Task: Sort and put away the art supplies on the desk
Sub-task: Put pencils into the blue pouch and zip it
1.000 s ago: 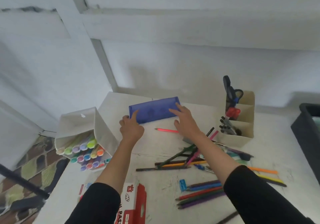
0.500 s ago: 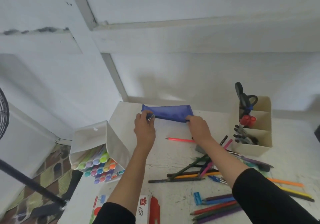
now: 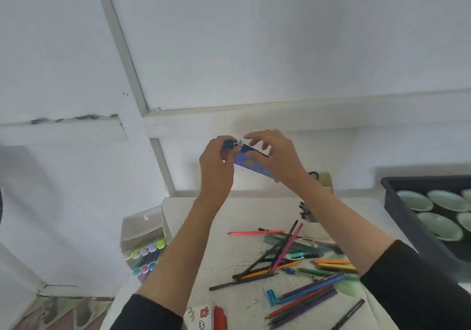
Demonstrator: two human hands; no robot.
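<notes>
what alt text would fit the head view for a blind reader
Two hands hold a blue pencil case up above a white desk, the left hand at its zip end, the right hand along its middle. Loose coloured pencils lie scattered on the desk beside a box of markers.

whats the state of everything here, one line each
blue pouch, held above the desk, tilted, zip open or shut unclear
left hand, grips the pouch's zip end
right hand, holds the pouch, fingers curled near the zip pull
coloured pencils, loose, scattered on the desk
marker box, on its side, open, markers inside
blue sharpener, lying on the desk
black tray, holding green dishes
</notes>
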